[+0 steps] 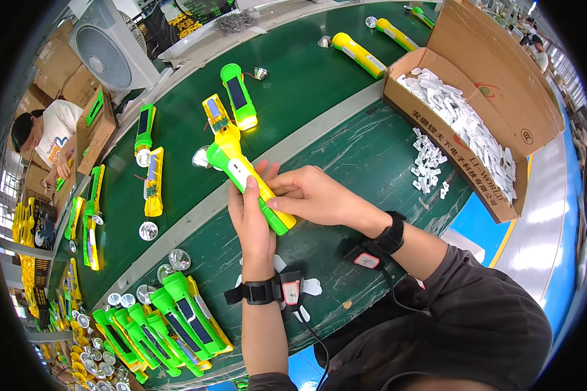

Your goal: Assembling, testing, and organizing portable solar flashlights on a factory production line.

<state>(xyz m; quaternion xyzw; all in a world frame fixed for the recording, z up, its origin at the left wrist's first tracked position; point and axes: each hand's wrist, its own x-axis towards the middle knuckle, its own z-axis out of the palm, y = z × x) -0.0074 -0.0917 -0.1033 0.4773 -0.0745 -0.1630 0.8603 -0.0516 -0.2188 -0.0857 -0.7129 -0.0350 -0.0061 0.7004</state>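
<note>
A yellow and green flashlight body (278, 215) with a white strip along its top lies tilted across my left hand (253, 221). The left fingers wrap its underside and the thumb rests by the strip. From the right, my right hand (323, 195) pinches the yellow side of the same body with bent fingers; some fingertips are hidden. At its far end sit a silver reflector (201, 157) and a yellow casing piece with a green circuit board (220, 125). Beyond them lies a green flashlight body with a dark panel (239, 96).
An open cardboard box (460, 146) of white plastic pieces stands at right, with a loose pile (428, 161) beside it. Several flashlight bodies (176, 319) are stacked at lower left. More lie along the green belt (293, 81). A co-worker (52, 140) sits at far left.
</note>
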